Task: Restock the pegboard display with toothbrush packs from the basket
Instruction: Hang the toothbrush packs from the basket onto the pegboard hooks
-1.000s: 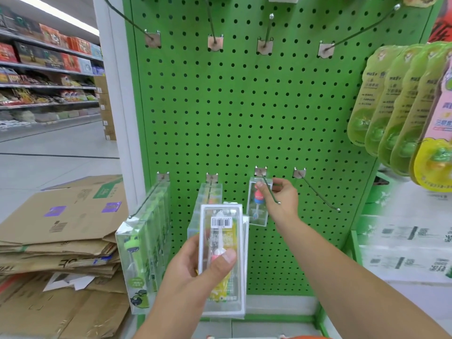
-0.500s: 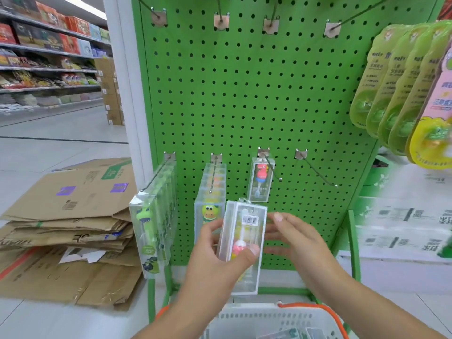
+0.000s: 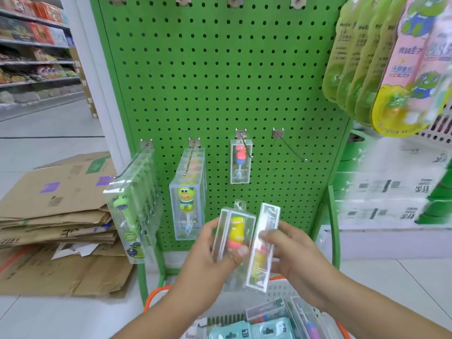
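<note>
Far left, flattened cardboard boxes (image 3: pixel 56 216) lie stacked on the floor beside the green pegboard (image 3: pixel 220 81). On its lower row of hooks, going rightward, hang a full row of packs with green toothbrushes (image 3: pixel 133 216), then a shorter row fronted by a yellow-green cartoon toothbrush (image 3: pixel 187 196), then a single clear pack with a red toothbrush (image 3: pixel 241 161), and last a bare hook (image 3: pixel 291 149).

In front of the board, my left hand (image 3: pixel 210 263) grasps a clear toothbrush pack (image 3: pixel 234 238) with a yellow and pink figure inside, thumb across its front and fingers behind its left edge. Just beside it, touching or nearly so, my right hand (image 3: pixel 291 255) grasps a second pack (image 3: pixel 263 248), turned edge-on and tilted; its contents are blurred, probably another yellow one.

Below my wrists sits the basket (image 3: pixel 276 289), white mesh with an orange rim, holding more packs (image 3: pixel 266 324). Upper right, green and pink carded packs (image 3: pixel 381 64) hang from the neighbouring display.
</note>
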